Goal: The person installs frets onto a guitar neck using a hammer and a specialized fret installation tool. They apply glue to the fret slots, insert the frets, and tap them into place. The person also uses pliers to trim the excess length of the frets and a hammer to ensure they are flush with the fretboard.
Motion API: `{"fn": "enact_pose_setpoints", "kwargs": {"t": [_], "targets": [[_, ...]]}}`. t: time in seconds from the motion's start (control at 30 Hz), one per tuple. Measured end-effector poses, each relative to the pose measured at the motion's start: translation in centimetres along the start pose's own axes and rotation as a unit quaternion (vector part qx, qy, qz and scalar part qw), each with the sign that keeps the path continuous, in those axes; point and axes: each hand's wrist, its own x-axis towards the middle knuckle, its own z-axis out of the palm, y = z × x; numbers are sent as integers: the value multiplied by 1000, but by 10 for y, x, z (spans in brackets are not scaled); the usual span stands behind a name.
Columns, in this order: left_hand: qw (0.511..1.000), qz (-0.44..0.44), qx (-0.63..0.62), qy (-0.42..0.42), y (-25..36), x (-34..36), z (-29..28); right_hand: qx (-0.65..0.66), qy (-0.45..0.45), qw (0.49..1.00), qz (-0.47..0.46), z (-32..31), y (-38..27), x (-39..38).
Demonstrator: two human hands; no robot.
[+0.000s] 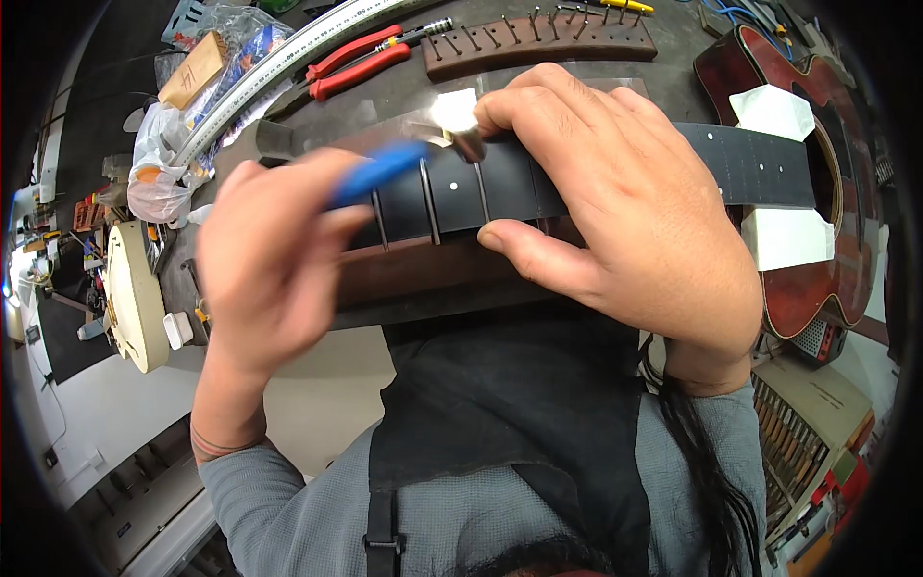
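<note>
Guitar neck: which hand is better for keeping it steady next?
Probably the right hand: its thumb and finger span the guitar neck by a fret, while the left hand grips a blurred blue tool.

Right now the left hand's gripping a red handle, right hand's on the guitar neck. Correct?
No: the head view shows the left hand gripping a blue handle, not red. The right hand is on the guitar neck, as stated.

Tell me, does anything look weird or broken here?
Nothing looks spilled or clearly broken. The odd bit is the two white pieces on the red guitar, one each side of the neck. Guitars don't usually have those.
</note>
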Motion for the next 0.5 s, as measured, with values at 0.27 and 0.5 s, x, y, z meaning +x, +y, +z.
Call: {"fn": "enact_pose_setpoints", "kwargs": {"t": [0.27, 0.5], "targets": [[993, 91, 60, -39, -6, 6, -4, -10, 7, 1000, -9, 1, 0, 0], [994, 13, 42, -101, 5, 1, -7, -8, -2, 1000, -4, 0, 0, 0]]}}
